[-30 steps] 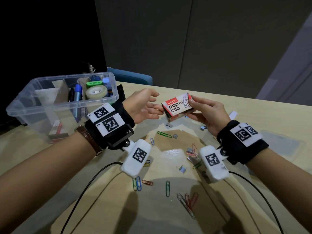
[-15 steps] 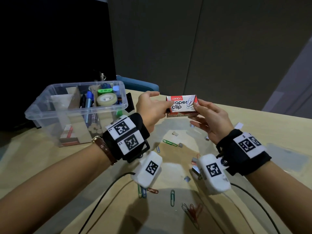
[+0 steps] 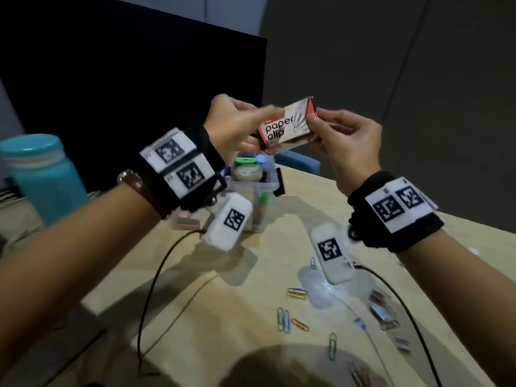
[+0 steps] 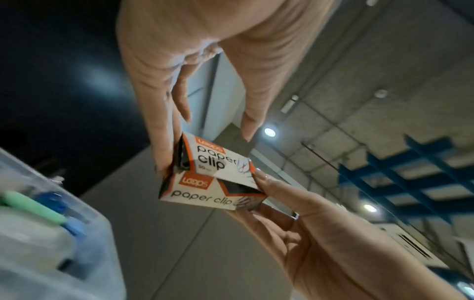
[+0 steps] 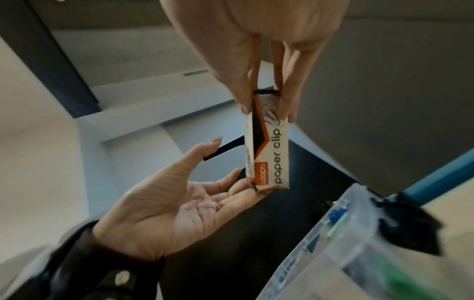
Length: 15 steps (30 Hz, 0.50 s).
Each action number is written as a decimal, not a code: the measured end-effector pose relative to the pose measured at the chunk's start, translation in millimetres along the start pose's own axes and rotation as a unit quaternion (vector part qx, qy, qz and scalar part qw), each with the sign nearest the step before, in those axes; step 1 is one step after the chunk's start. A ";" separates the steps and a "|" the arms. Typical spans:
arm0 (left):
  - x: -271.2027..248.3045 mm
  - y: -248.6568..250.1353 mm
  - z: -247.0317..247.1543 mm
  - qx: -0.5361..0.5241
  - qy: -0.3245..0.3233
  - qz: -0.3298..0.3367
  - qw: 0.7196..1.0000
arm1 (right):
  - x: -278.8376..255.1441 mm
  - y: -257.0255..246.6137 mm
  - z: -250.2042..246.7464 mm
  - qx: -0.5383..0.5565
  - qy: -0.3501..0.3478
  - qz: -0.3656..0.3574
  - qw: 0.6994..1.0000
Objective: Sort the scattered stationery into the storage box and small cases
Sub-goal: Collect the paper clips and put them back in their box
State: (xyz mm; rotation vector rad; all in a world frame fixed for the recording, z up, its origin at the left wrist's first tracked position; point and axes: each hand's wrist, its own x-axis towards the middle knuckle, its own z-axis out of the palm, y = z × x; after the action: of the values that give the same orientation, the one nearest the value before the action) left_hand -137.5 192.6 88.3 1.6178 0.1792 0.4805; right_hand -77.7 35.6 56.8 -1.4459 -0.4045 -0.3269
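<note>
A white, red and black paper clip box (image 3: 284, 127) is held up in the air above the clear storage box (image 3: 252, 185). My right hand (image 3: 321, 127) pinches its right end between thumb and fingers (image 5: 287, 101). My left hand (image 3: 243, 121) is at the other end, palm open, with straight fingers (image 5: 231, 188) against the end flap (image 4: 179, 154). The paper clip box (image 4: 212, 172) looks slightly squashed, its end flap ajar. Loose coloured paper clips (image 3: 297, 292) lie scattered on the wooden table (image 3: 223, 317) below my hands.
The storage box (image 5: 359, 243) holds a tape roll, pens and a green item. A teal bottle (image 3: 42, 177) stands at the left. A heap of staples and clips (image 3: 379, 305) lies at the right. Two black cables (image 3: 150, 289) trail across the table. Its near-left edge is close.
Both hands have raised the paper clip box higher and tilted its right end up. The left hand, apart from it a second ago, now touches its left end. The view swung left.
</note>
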 end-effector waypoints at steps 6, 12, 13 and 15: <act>3.9 12.6 -63.1 0.063 0.053 -0.054 0.995 | -3.2 0.0 85.3 -0.043 -0.097 -0.031 0.994; 5.2 3.9 -95.8 0.099 0.067 -0.116 0.986 | -17.4 3.7 116.9 -0.036 -0.104 -0.023 0.994; 5.7 2.9 -99.2 0.103 0.063 -0.129 0.984 | -19.3 4.6 120.1 -0.033 -0.111 -0.023 0.993; 7.1 0.9 -105.2 0.114 0.065 -0.143 0.981 | -21.8 6.9 126.3 -0.021 -0.126 -0.025 0.991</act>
State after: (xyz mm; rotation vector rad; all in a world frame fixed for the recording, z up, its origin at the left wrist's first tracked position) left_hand -174.3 291.2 94.3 1.7491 0.5758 0.3526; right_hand -102.8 161.4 50.5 -1.5260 -0.6424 -0.1935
